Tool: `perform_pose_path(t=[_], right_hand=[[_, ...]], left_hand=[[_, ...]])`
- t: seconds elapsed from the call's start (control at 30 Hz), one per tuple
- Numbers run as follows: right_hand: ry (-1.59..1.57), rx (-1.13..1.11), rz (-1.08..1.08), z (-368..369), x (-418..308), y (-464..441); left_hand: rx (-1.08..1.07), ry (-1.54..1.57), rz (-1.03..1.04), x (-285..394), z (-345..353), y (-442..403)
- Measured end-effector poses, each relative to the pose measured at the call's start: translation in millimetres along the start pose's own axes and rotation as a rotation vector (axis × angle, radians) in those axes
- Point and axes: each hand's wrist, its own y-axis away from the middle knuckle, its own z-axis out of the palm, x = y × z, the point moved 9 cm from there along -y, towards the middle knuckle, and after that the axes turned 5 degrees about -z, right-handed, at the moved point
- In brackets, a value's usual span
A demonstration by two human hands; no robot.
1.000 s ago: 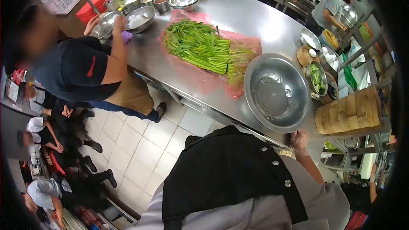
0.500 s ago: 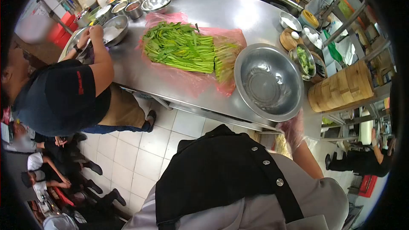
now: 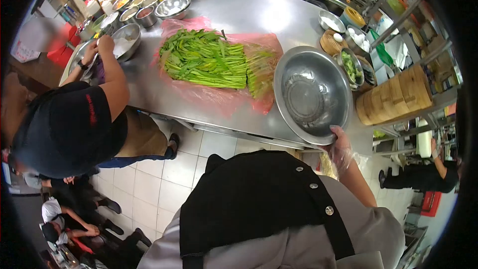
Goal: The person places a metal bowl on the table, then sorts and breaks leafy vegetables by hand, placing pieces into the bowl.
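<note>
Reaching forward, the right hand (image 3: 340, 148) clasps the metal bowl (image 3: 304, 97).

Right grip (image 3: 340, 147) now over basin rim (image 3: 309, 140)

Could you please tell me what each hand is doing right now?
Left hand: out of view, so it cannot be told.
Right hand: closed on the rim of the large metal bowl, thumb over the edge.

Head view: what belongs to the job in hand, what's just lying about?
In the job:
- large steel bowl, rim held by the right hand
- probably the long green stalks and pink plastic beside it

Lying about, it seems:
- bamboo steamers
- white eggs
- squeeze bottles
</note>
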Motion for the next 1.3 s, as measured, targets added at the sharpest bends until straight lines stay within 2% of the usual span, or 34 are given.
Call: perform_pose_path(t=[0.1,0.2,0.27,0.33,0.5,0.6,0.7,0.8,0.83,0.93,1.0,1.03,1.13,1.17,1.3], right_hand=[[-0.126,-0.070,-0.025,31.0,-26.5,-3.7],[-0.269,-0.398,-0.076,88.0,-69.1,-33.9],[-0.251,-0.292,0.010,100.2,-76.9,-87.5],[-0.230,-0.309,-0.080,136.2,-108.0,-116.4],[-0.107,-0.291,-0.061,180.7,-132.0,-231.1],[0.016,-0.212,-0.011,189.7,-126.6,-262.5],[-0.049,-0.224,0.051,183.5,-110.6,-262.9],[0.193,-0.280,-0.237,190.1,-104.2,-202.9],[0.303,-0.325,-0.429,206.5,-102.3,-175.1],[0.976,-0.545,-1.621,283.8,-125.3,-44.2],[1.199,-0.592,-1.616,317.7,-102.5,-30.0],[1.312,-0.607,-1.608,329.1,-93.2,-29.9],[1.564,-0.599,-1.392,331.3,-77.4,-54.3],[1.541,-0.563,-1.414,325.8,-76.5,-56.2],[1.585,-0.518,-1.242,292.5,-78.4,-49.0]], left_hand=[[0.022,-0.045,-0.002,-10.5,3.4,5.0],[0.030,-0.107,0.012,-18.9,12.5,3.8],[0.032,-0.157,0.035,-25.0,22.0,-1.5],[0.035,-0.206,0.067,-26.4,30.2,-10.3],[0.146,-0.230,0.205,-4.5,30.0,-15.1],[0.318,-0.126,0.260,38.4,7.0,14.8],[0.441,0.064,0.275,131.2,-27.8,76.0],[0.447,0.258,0.332,219.0,-50.2,111.9],[0.437,0.276,0.375,245.7,-54.6,114.3],[0.411,0.176,0.507,337.3,-62.1,129.5],[0.384,0.124,0.730,385.5,-59.5,126.9],[0.367,0.041,0.773,413.5,-57.5,137.9],[0.340,-0.143,0.926,465.8,-46.9,159.0],[0.339,-0.191,0.989,476.2,-43.9,160.1],[0.284,-0.280,1.045,480.8,-26.1,140.4]])
